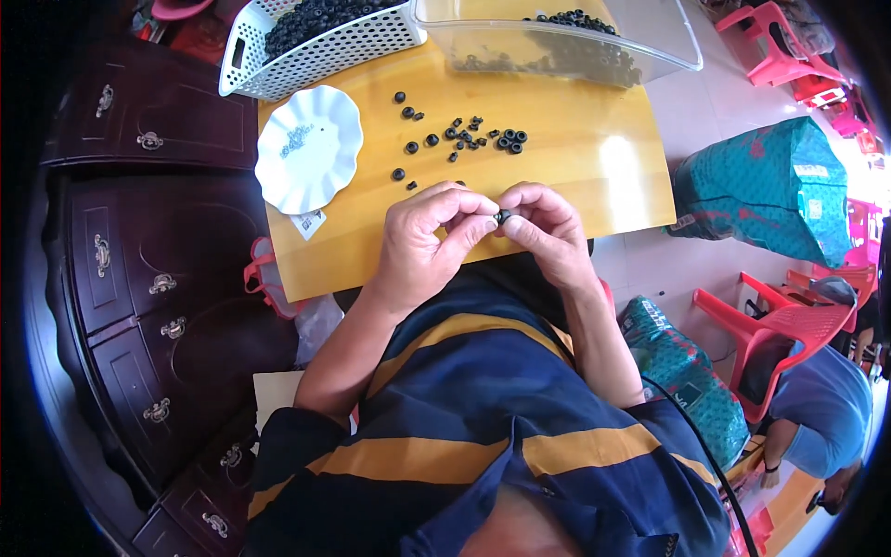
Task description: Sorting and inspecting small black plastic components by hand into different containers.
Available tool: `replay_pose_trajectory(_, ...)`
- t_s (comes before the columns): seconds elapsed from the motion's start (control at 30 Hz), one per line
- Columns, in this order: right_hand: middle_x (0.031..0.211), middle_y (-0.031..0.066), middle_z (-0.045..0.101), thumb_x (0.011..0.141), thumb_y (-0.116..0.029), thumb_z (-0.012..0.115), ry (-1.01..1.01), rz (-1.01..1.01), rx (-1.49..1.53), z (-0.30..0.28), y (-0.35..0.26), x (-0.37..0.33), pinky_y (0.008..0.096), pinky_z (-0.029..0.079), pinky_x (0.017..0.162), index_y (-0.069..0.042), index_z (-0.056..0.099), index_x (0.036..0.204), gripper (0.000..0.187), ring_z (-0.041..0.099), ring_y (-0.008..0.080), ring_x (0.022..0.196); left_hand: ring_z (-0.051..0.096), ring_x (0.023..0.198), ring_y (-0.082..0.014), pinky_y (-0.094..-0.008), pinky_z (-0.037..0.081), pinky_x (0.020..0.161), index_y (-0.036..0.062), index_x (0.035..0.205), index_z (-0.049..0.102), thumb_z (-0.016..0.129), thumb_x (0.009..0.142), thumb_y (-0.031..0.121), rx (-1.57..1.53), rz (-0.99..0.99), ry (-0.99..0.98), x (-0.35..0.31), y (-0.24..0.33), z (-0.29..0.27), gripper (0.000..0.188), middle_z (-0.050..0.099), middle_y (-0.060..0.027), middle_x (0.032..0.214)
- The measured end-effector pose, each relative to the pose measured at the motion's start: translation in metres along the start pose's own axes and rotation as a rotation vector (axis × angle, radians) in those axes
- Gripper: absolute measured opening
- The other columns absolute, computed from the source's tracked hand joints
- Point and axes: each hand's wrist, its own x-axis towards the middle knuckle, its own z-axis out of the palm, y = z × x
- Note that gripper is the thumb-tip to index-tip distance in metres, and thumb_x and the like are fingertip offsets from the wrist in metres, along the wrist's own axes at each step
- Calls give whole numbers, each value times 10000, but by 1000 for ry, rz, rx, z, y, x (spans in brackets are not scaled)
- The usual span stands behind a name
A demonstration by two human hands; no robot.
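My left hand (pixel 436 230) and my right hand (pixel 546 232) meet over the near edge of the wooden table (pixel 343 251). Both pinch one small round black part (pixel 502 216) between thumb and forefinger; its details are too small to make out. Beyond my hands lie several loose black parts (pixel 464 135), some ring-shaped and some like little stems. A few black rings (pixel 517 141) sit bunched together on the right of that group. To the left, a white scallop-edged plate (pixel 345 158) holds a little heap of tiny pale pieces (pixel 297 139).
At the table's far side stand a white perforated basket (pixel 348 54) and a clear plastic bin (pixel 557 60), both containing black parts. Dark wooden drawers (pixel 186 241) line the left. On the right are teal bags (pixel 761 190), red plastic chairs (pixel 789 325) and another person (pixel 817 408).
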Motion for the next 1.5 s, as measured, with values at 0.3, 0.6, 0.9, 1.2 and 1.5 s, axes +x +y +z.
replay_pose_trajectory(0.3, 1028, 20, 672, 921, -14, 683, -190, 49, 127, -2, 5, -3, 278, 517, 886, -36, 636, 1092, 178, 632, 104, 954, 630, 754, -102, -239, 506, 688, -8, 921, 687, 735, 848, -32, 80, -10, -60, -20, 5, -1, 90, 681, -38, 851)
replay_pose_trajectory(0.6, 970, 18, 689, 920, -104, 707, -498, 65, 84, -10, 10, -2, 266, 518, 806, -63, 676, 1055, 144, 643, 115, 887, 600, 724, -38, -186, 469, 606, 42, 957, 632, 727, 897, 44, -382, -253, -93, -46, 9, -5, 112, 652, 16, 833)
replay_pose_trajectory(0.9, 980, 23, 667, 933, -104, 674, -311, -41, 246, -20, 2, 4, 301, 534, 840, -49, 654, 1141, 216, 645, 132, 863, 684, 708, -236, -328, 542, 656, 46, 1008, 725, 746, 797, 61, 790, 197, 209, -36, -69, -49, 213, 703, -112, 827)
replay_pose_trajectory(1.2, 1067, 58, 697, 963, -111, 643, -247, 62, 278, -18, 8, 7, 263, 567, 809, -70, 632, 1167, 208, 693, 147, 923, 682, 810, -314, -423, 554, 702, 77, 892, 714, 683, 821, 144, 1048, 239, 95, -11, -72, -45, 103, 701, -102, 890)
replay_pose_trajectory(1.5, 1043, 49, 703, 957, -133, 664, -228, 66, 267, -11, 5, 4, 258, 565, 817, -81, 640, 1122, 175, 690, 124, 897, 684, 671, -173, -270, 539, 622, 25, 856, 664, 628, 861, -14, 525, 94, 162, -26, -34, -30, 53, 709, -96, 829)
